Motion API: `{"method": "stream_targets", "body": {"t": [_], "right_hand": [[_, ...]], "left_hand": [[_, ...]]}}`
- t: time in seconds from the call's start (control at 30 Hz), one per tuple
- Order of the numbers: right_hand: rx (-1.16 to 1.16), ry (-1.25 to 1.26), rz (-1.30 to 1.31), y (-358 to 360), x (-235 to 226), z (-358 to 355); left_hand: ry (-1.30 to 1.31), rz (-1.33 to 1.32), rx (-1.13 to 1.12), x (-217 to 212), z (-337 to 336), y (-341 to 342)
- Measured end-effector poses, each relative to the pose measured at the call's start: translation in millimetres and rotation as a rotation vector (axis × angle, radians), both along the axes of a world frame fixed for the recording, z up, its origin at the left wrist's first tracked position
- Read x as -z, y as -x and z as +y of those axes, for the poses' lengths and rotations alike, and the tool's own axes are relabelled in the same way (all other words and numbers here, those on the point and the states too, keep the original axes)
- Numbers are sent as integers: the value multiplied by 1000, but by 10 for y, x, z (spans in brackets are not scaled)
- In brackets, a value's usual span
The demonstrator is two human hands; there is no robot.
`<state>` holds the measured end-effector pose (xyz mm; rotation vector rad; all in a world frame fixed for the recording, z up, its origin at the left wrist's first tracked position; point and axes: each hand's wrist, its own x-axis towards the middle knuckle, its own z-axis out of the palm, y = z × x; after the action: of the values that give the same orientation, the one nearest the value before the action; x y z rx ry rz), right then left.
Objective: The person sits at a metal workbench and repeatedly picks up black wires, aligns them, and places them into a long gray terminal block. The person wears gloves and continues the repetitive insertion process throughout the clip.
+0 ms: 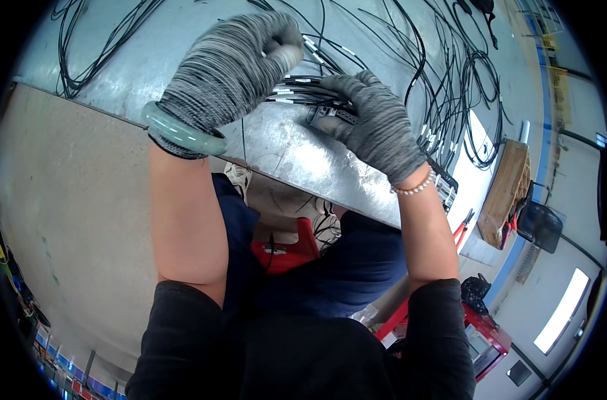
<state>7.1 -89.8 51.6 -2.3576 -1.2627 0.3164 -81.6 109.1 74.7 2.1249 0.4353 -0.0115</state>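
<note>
Striped grey knit gloves cover both hands. My left hand point(233, 70), a pale green bangle point(183, 133) at its wrist, is raised over the metal table with its fingers curled in toward the thumb. What it pinches, if anything, is hidden. My right hand point(377, 127) is closed around a dark rectangular connector point(337, 115), thumb below and fingers above. A bundle of black cables point(303, 90) with white label sleeves runs from the connector toward the left hand. More black cables with white sleeves point(317, 50) lie just beyond, between the hands.
Loose black cables point(473, 73) spread over the right of the metal table point(277, 143), with another coil point(73, 77) at far left. A cardboard box point(507, 190) and red-handled pliers point(463, 227) sit at right. Below the table edge is a red stool point(290, 250).
</note>
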Motion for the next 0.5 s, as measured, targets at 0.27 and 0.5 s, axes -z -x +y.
{"method": "stream_targets", "body": {"t": [0.27, 0.5], "right_hand": [[287, 16, 152, -282, 117, 87], [463, -39, 340, -438, 149, 6]], "left_hand": [[-41, 176, 615, 153, -104, 77], [-331, 187, 530, 409, -145, 85]]}}
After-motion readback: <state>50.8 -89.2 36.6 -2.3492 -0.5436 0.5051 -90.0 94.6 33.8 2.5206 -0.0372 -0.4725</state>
